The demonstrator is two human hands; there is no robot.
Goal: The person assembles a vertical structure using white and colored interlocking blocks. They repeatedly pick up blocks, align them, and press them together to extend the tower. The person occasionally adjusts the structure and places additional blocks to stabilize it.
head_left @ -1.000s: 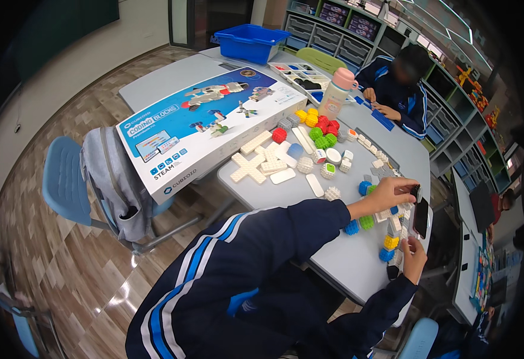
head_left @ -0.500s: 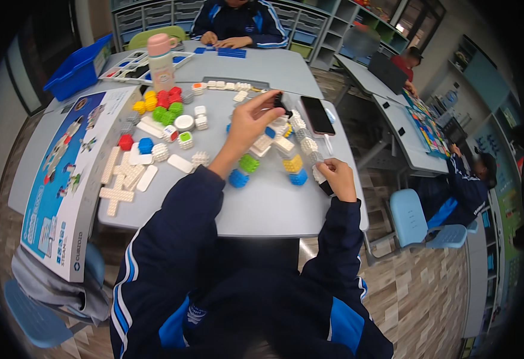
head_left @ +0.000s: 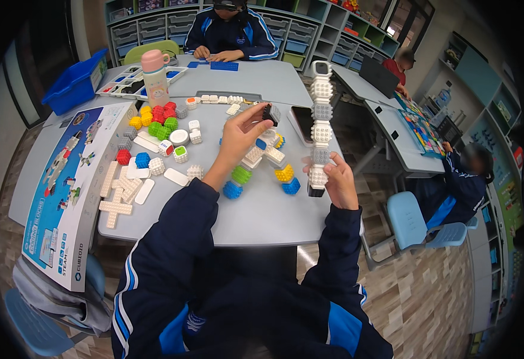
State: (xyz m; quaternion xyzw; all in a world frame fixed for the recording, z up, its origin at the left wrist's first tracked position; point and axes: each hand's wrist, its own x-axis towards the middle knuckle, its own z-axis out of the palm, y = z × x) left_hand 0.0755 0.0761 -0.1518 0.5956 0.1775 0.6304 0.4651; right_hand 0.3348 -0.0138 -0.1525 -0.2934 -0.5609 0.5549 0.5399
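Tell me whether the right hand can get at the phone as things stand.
Probably not: the right hand is occupied with the tall block column, which also partly covers the phone in this view.

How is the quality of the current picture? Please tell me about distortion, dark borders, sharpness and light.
Head view, distortion: the shelving along the top bows in an arch; head view, borders: the corners go black; head view, sharpness: studs show clearly on the block column in the right hand; head view, light: the grey table has no strong glare.
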